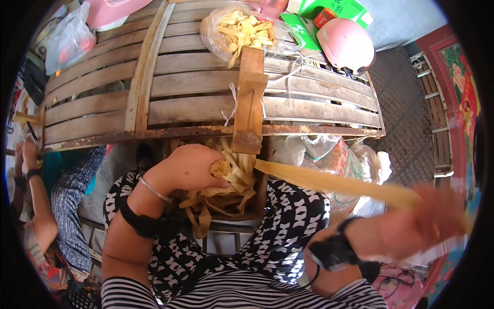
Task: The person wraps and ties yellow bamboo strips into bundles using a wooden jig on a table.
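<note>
Above the box between the knees, my left hand point(193, 168) holds a small roll point(219, 168) of yellowish, dried-looking strips. My right hand point(428, 220), blurred, is far out to the right, gripping one end of a long flat strip point(328, 179). The strip's other end meets the area just under a notched wooden block point(250, 116), which juts over the near edge of the slatted table. How it is held there is hidden. More pale strips point(231, 201) lie heaped in the wooden box point(261, 201), some hanging over its near rim.
The slatted table point(193, 106) bears a plastic bag point(210, 34) of folded yellow strips point(247, 31), a pink helmet point(345, 44), and green packaging point(303, 29). Sacks point(332, 154) stand below its right part. Another person's arm point(40, 197) is at the far left.
</note>
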Demonstrator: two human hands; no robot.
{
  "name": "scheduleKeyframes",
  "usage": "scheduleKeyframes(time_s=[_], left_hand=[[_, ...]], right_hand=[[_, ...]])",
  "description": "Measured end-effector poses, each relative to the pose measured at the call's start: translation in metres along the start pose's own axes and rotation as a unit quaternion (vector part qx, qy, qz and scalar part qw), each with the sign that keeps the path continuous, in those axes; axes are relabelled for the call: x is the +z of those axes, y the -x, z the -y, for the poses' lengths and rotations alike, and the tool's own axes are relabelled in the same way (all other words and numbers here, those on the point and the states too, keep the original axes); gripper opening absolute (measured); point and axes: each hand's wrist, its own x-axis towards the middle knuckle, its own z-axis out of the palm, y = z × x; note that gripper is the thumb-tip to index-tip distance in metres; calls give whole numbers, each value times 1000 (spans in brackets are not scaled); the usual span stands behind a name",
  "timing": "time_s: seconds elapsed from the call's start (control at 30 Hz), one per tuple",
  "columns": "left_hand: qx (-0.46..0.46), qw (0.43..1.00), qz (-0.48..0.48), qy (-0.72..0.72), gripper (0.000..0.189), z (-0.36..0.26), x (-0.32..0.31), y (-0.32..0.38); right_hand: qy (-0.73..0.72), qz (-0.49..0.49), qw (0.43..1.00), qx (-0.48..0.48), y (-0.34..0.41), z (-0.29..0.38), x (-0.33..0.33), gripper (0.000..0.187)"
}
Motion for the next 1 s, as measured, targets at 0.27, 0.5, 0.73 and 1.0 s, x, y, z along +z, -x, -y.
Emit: scheduleKeyframes(time_s=[0.27, 0.5, 0.73, 1.0], left_hand=[[65, 995, 13, -77, 38, 16, 43, 1], [-117, 768, -48, 627, 26, -30, 1, 5], [-84, 842, -42, 532, 22, -28, 0, 4], [146, 926, 32, 348, 27, -49, -19, 20]], right_hand=[[93, 239, 929, 267, 17, -3, 18, 11], [316, 493, 783, 210, 101, -84, 2, 23], [222, 402, 785, 416, 91, -84, -5, 23], [219, 343, 852, 330, 87, -94, -11, 25]])
